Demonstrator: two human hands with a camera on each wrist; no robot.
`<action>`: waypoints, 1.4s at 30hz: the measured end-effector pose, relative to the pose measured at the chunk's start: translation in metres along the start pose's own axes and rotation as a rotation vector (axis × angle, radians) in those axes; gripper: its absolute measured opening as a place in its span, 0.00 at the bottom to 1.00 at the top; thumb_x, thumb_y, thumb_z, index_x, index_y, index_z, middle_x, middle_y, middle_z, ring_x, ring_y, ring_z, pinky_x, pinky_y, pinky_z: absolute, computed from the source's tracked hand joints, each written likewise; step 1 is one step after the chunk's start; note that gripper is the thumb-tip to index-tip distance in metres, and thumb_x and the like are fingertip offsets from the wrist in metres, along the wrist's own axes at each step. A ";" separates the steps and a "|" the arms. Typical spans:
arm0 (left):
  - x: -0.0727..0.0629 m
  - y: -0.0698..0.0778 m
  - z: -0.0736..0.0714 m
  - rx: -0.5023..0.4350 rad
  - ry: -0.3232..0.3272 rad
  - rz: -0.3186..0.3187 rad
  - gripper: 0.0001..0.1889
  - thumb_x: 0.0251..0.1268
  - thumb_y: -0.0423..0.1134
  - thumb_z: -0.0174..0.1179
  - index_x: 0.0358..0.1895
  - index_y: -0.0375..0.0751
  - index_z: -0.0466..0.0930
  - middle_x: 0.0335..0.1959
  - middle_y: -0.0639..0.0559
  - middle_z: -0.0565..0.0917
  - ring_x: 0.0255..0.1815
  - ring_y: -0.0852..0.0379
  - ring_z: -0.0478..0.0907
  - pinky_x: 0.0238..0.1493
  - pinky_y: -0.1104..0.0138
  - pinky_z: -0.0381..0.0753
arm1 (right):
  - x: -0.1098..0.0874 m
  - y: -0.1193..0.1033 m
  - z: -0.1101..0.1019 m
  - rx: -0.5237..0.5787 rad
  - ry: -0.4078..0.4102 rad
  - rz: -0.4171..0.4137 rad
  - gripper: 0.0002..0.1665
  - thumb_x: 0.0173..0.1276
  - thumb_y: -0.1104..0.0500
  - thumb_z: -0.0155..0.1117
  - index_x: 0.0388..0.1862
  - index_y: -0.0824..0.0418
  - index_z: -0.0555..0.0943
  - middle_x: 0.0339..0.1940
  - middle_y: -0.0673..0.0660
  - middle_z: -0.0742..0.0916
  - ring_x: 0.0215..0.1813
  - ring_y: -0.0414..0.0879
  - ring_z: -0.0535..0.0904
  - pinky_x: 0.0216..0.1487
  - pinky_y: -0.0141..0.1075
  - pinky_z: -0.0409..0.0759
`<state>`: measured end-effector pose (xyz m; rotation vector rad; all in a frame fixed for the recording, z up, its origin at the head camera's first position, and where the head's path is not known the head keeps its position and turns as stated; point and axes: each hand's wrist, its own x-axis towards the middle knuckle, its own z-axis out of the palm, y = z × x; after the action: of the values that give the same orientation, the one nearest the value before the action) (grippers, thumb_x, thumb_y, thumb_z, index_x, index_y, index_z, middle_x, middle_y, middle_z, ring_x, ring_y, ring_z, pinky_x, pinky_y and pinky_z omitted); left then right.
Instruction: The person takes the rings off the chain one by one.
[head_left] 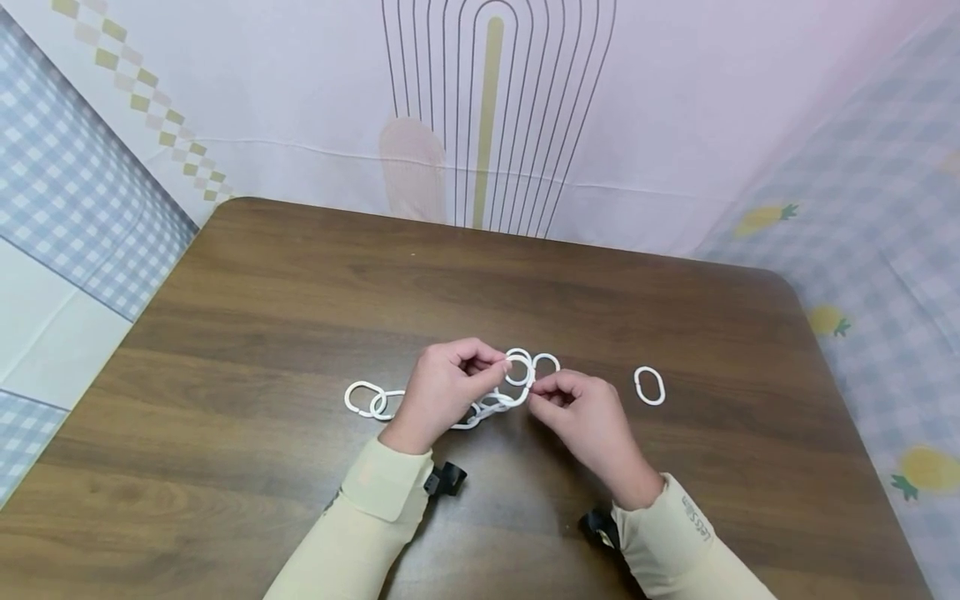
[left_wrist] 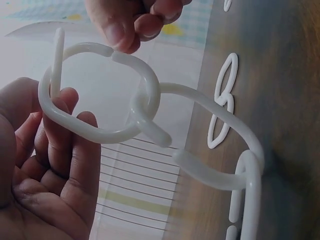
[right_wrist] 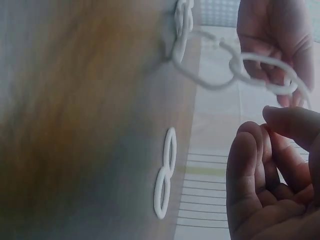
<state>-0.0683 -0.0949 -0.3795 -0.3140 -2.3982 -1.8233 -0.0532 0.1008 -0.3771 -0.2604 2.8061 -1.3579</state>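
The left hand (head_left: 444, 392) pinches a white oval link (left_wrist: 95, 135) between thumb and fingers, raised above the brown wood-grain worktop (head_left: 300, 292). A narrow gap breaks the link's rim, and the fingertips of the right hand (head_left: 585, 414) come right up to that gap; whether they grip it cannot be told. The held link threads through a second link (left_wrist: 245, 133), which hangs towards more of the white chain (head_left: 491, 407) on the worktop. Two links (head_left: 365, 414) show past the left hand, interlocked; the hand hides what lies between. Two more (left_wrist: 223, 100) lie flat beyond the hands, meeting end to end. A single loose link (head_left: 638, 385) rests well apart, to the right of the right hand.
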 end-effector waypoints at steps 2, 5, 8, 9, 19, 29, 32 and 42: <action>0.000 0.001 0.000 0.000 0.000 -0.003 0.03 0.61 0.36 0.71 0.33 0.41 0.89 0.26 0.57 0.86 0.25 0.63 0.76 0.27 0.71 0.76 | -0.004 -0.001 0.002 0.030 0.004 0.005 0.03 0.57 0.65 0.75 0.30 0.58 0.89 0.23 0.47 0.86 0.25 0.37 0.75 0.29 0.29 0.74; 0.000 0.001 0.000 -0.007 -0.001 -0.014 0.04 0.61 0.37 0.71 0.33 0.40 0.89 0.25 0.56 0.86 0.24 0.63 0.76 0.26 0.72 0.75 | -0.009 -0.003 0.006 0.065 0.008 -0.004 0.04 0.57 0.65 0.76 0.28 0.58 0.88 0.23 0.47 0.86 0.25 0.36 0.76 0.27 0.28 0.75; -0.001 0.001 0.000 -0.024 -0.007 -0.033 0.04 0.61 0.37 0.71 0.33 0.40 0.89 0.23 0.55 0.85 0.22 0.63 0.76 0.25 0.72 0.74 | -0.013 -0.005 0.009 0.082 0.013 -0.019 0.06 0.56 0.65 0.78 0.26 0.56 0.87 0.22 0.46 0.85 0.24 0.36 0.75 0.26 0.29 0.75; -0.001 0.001 0.000 -0.038 -0.010 -0.042 0.03 0.61 0.36 0.71 0.33 0.40 0.89 0.23 0.54 0.85 0.22 0.63 0.76 0.25 0.72 0.75 | -0.015 -0.006 0.010 0.084 0.011 -0.021 0.07 0.56 0.65 0.78 0.25 0.56 0.87 0.21 0.45 0.84 0.24 0.35 0.75 0.26 0.29 0.75; -0.001 0.002 0.001 -0.132 -0.039 -0.116 0.02 0.62 0.32 0.69 0.35 0.37 0.87 0.25 0.43 0.86 0.17 0.60 0.79 0.21 0.68 0.80 | -0.025 -0.014 0.027 0.203 0.004 -0.018 0.04 0.57 0.62 0.79 0.31 0.58 0.91 0.32 0.47 0.90 0.33 0.36 0.83 0.35 0.30 0.83; -0.001 0.002 0.003 -0.235 -0.052 -0.173 0.03 0.64 0.30 0.66 0.37 0.33 0.85 0.25 0.38 0.85 0.17 0.58 0.80 0.22 0.64 0.83 | -0.026 -0.017 0.038 0.261 0.099 0.006 0.06 0.54 0.57 0.82 0.27 0.55 0.90 0.30 0.46 0.90 0.32 0.36 0.83 0.34 0.28 0.80; -0.001 0.002 0.004 -0.250 -0.058 -0.173 0.03 0.64 0.29 0.66 0.37 0.33 0.85 0.23 0.42 0.85 0.17 0.58 0.81 0.22 0.63 0.84 | -0.026 -0.018 0.039 0.266 0.117 0.016 0.06 0.53 0.57 0.82 0.26 0.55 0.91 0.29 0.46 0.90 0.34 0.36 0.84 0.35 0.28 0.80; -0.001 0.004 0.004 -0.271 -0.069 -0.165 0.03 0.65 0.29 0.65 0.38 0.32 0.83 0.28 0.33 0.85 0.18 0.58 0.82 0.23 0.61 0.85 | -0.027 -0.017 0.042 0.235 0.180 -0.079 0.04 0.56 0.65 0.79 0.27 0.57 0.91 0.28 0.46 0.89 0.30 0.35 0.81 0.31 0.26 0.79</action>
<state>-0.0659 -0.0907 -0.3772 -0.2100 -2.2796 -2.2528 -0.0209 0.0618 -0.3913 -0.2591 2.7616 -1.7953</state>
